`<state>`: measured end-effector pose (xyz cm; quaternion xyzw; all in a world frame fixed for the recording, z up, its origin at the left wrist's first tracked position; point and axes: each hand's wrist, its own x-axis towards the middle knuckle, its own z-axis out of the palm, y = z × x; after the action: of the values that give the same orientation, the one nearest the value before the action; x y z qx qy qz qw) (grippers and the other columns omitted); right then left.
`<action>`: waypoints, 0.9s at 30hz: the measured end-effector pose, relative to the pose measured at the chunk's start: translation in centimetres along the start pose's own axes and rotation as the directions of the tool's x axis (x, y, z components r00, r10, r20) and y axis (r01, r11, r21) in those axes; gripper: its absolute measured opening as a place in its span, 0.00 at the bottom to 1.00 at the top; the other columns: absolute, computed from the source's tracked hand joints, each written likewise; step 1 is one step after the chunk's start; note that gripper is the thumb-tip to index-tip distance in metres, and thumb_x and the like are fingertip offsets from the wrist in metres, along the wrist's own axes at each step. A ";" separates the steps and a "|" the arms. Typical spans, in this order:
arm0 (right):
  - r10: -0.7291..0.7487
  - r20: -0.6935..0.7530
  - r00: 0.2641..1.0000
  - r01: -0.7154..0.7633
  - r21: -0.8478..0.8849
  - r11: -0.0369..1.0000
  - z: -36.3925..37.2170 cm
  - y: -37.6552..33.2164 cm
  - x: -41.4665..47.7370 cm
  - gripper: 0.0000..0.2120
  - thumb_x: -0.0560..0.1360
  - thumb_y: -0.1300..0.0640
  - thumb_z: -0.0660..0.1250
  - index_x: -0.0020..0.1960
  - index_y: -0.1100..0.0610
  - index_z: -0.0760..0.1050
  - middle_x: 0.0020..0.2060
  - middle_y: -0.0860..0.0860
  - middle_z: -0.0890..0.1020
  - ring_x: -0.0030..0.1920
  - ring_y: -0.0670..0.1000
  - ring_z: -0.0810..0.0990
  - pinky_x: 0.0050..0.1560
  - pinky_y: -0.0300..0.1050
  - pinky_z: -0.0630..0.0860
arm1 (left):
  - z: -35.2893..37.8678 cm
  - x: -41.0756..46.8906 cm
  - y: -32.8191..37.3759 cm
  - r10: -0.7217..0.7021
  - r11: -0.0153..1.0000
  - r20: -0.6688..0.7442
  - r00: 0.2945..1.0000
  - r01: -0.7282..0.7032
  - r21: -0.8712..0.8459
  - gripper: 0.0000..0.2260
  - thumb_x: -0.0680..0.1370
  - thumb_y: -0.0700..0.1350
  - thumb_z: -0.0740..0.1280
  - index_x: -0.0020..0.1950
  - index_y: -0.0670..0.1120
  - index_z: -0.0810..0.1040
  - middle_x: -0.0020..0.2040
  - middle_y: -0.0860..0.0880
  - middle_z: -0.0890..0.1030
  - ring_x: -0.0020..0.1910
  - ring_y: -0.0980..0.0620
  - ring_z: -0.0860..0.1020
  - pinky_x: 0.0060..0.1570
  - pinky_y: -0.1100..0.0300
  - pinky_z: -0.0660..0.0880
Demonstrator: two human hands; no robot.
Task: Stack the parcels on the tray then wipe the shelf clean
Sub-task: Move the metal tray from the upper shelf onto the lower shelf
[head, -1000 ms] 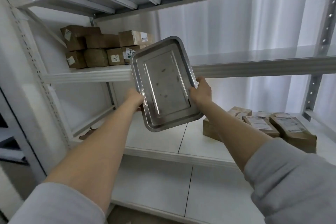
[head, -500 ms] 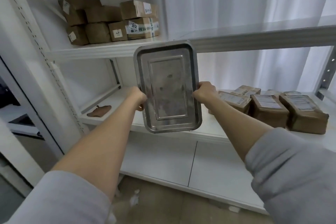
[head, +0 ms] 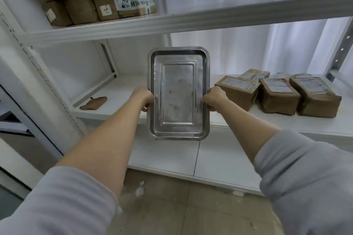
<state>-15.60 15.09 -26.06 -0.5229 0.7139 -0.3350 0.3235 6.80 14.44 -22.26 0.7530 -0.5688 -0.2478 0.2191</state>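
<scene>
We hold the steel tray (head: 178,93) in front of the middle shelf (head: 122,89), left hand (head: 142,97) and right hand (head: 214,99) each closed on a long rim. Brown parcels (head: 277,95) sit on the shelf to the right; a brown cloth (head: 93,102) lies left.

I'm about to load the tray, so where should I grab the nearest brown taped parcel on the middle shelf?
Grip the nearest brown taped parcel by its two short side faces, coming from the front. It lies flat, label up, with a free left side; its right side sits close to the next parcel, so slide it out first.
</scene>
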 end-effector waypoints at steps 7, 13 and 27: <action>0.094 0.020 0.995 -0.092 -0.050 0.994 1.4 1.5 2.2 0.05 0.76 0.64 0.64 0.41 0.60 0.71 0.44 0.59 0.80 0.45 0.59 0.83 0.50 0.56 0.82 | 1.8 2.8 -0.3 -0.047 0.998 0.121 0.991 0.051 -0.025 0.05 0.74 0.28 0.64 0.44 0.36 0.73 0.36 0.38 0.76 0.31 0.43 0.77 0.39 0.48 0.78; 0.100 -0.007 0.995 -0.100 -0.151 0.983 2.2 1.0 5.0 0.02 0.76 0.65 0.63 0.45 0.61 0.71 0.40 0.57 0.76 0.42 0.56 0.79 0.49 0.50 0.81 | 2.3 6.1 -0.3 -0.055 0.989 0.194 0.979 0.081 -0.127 0.04 0.78 0.33 0.62 0.42 0.38 0.71 0.36 0.41 0.76 0.29 0.45 0.77 0.29 0.53 0.79; 0.196 -0.055 0.979 -0.200 -0.088 0.976 4.6 -0.5 12.2 0.17 0.76 0.54 0.66 0.60 0.64 0.71 0.54 0.59 0.77 0.48 0.56 0.78 0.48 0.48 0.78 | 3.9 15.5 -0.2 -0.120 0.776 0.160 0.980 0.193 -0.600 0.13 0.77 0.29 0.59 0.60 0.37 0.71 0.46 0.40 0.78 0.42 0.43 0.80 0.42 0.49 0.78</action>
<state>-14.58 2.58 -29.59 -0.4558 0.7845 -0.2793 0.3142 8.09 -0.64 -27.39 0.6707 -0.4046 -0.4782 0.3973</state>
